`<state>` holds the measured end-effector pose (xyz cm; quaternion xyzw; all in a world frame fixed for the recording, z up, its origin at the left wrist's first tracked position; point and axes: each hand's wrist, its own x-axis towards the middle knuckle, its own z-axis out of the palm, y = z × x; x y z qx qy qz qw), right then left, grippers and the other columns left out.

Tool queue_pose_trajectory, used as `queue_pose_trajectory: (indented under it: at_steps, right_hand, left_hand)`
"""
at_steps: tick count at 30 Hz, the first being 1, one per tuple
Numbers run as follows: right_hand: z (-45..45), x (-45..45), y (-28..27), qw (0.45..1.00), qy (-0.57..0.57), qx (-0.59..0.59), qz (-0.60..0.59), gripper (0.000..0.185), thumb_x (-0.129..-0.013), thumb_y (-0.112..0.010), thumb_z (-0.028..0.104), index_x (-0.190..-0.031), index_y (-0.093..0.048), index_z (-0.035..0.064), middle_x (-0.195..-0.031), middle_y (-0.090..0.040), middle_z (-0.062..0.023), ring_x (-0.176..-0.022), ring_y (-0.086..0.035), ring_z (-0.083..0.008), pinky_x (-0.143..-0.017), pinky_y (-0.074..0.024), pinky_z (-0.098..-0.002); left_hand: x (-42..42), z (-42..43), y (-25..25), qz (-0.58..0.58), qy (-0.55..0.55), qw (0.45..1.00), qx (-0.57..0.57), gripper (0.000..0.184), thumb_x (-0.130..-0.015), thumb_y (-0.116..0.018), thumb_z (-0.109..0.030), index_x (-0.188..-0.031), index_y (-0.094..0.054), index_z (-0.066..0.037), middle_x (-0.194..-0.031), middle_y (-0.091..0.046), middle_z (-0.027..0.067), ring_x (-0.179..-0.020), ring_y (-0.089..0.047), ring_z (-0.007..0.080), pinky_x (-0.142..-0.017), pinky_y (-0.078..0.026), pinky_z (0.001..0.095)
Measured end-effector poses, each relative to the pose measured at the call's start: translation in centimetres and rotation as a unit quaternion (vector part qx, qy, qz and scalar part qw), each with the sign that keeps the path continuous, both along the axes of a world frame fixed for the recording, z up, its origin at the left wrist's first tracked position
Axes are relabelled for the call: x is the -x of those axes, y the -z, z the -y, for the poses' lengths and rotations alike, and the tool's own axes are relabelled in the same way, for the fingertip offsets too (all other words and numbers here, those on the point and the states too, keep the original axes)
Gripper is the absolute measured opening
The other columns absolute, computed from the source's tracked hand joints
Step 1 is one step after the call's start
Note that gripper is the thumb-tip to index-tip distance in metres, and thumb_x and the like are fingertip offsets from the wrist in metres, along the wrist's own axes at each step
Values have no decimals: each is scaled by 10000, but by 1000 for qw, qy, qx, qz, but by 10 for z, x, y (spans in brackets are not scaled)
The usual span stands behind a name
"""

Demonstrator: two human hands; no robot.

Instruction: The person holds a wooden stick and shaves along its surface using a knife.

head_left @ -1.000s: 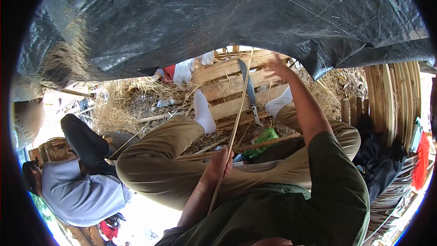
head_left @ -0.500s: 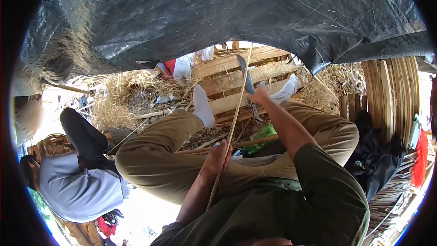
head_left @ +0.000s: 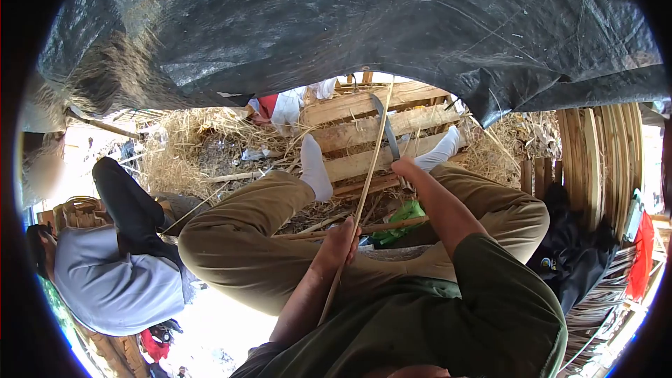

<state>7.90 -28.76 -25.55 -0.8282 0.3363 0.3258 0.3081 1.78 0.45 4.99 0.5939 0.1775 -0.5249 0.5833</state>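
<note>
My left hand (head_left: pixel 341 240) is closed around a long, thin pale strip, seemingly bamboo or wood (head_left: pixel 369 180). The strip slants from beside my torso up past my feet, toward the timber slats. Beyond the left hand, my right hand (head_left: pixel 407 167) grips a long-bladed knife (head_left: pixel 389 130) like a machete, its blade pointing away from me. That blade lies close along the right side of the strip and crosses behind it near the tip; whether they touch I cannot tell. Most of the knife's handle is hidden by my fingers.
Rough timber slats (head_left: pixel 353 136) lie beyond my socked feet, with straw (head_left: pixel 189 143) around them. A dark tarp (head_left: pixel 364 21) hangs overhead. Another person in a grey shirt (head_left: pixel 115 276) sits at left. Split wood strips (head_left: pixel 609 161) and a dark jacket (head_left: pixel 556 259) are at right.
My right hand has drawn the knife back toward me and slightly right, along the strip. My left hand keeps its grip in nearly the same place.
</note>
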Motion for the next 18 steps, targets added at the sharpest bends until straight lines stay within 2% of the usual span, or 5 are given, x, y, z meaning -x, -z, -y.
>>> queue_pose_trajectory:
  at_steps: [2,4,8,12,18]
  right_hand:
    - [18,3,-5,986,-168,-13,-11,363,-767,-628,275,-924,-693,-46,-978,-692,-248,-917,-683,-359,-786,-541,-431]
    - [32,5,-31,987,-155,-41,-9,353,-772,-643,280,-887,-687,-50,-890,-698,-232,-792,-693,-337,-689,-544,-425]
    - [64,15,-73,979,150,-126,50,325,-818,-699,311,-735,-597,14,-605,-575,-68,-431,-512,-156,-422,-444,-313]
    - [77,38,-149,924,260,-274,60,419,-836,-692,472,-748,-547,89,-558,-491,-8,-404,-463,-125,-373,-397,-288]
    - [48,85,-261,924,327,-193,49,572,-899,-523,642,-804,-514,77,-559,-446,-4,-381,-409,-128,-363,-369,-300]
  left_hand:
    - [1,-1,5,11,4,1000,5,460,-1022,-345,-466,-878,-530,-70,-524,-426,-26,-392,-398,89,-391,-347,265]
    - [3,-3,9,29,6,999,12,471,-1019,-355,-467,-866,-536,-60,-522,-445,-17,-391,-416,93,-386,-352,268]
    - [5,0,7,67,22,997,-9,487,-1012,-387,-454,-828,-551,-35,-540,-496,4,-401,-462,101,-388,-375,271]
    - [9,0,8,87,34,995,-33,492,-1007,-417,-434,-814,-575,-10,-571,-551,25,-414,-494,106,-397,-397,274]
    - [9,1,11,103,36,993,-41,511,-1004,-432,-427,-797,-599,9,-631,-627,62,-424,-536,119,-397,-413,290]
